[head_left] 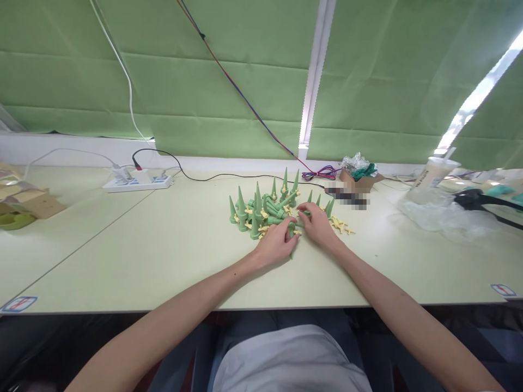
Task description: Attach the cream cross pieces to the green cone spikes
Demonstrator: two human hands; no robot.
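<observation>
The left hand [275, 242] is curled nearly closed, thumb and fingers pinching a green piece [291, 231] whose tip pokes out below, toward six o'clock. The right hand [318, 223] sits just beside it at about two o'clock, half curled with thumb and fingertips drawn close together; whether anything lies between them cannot be told. Green cones [242, 215] with small yellow bits attached stand in a cluster on the bench [163, 256], from the left hand's ten o'clock to its twelve, with other green parts lying among them. Loose yellow pieces [338, 224] lie at the right hand's three o'clock, near it. Seen from the person, a white power strip [139, 186] lies at about eleven o'clock, a cardboard box [38, 201] at ten, and a lidded cup [429, 177] with a straw at between one and two, beside crumpled clear plastic [447, 223].
</observation>
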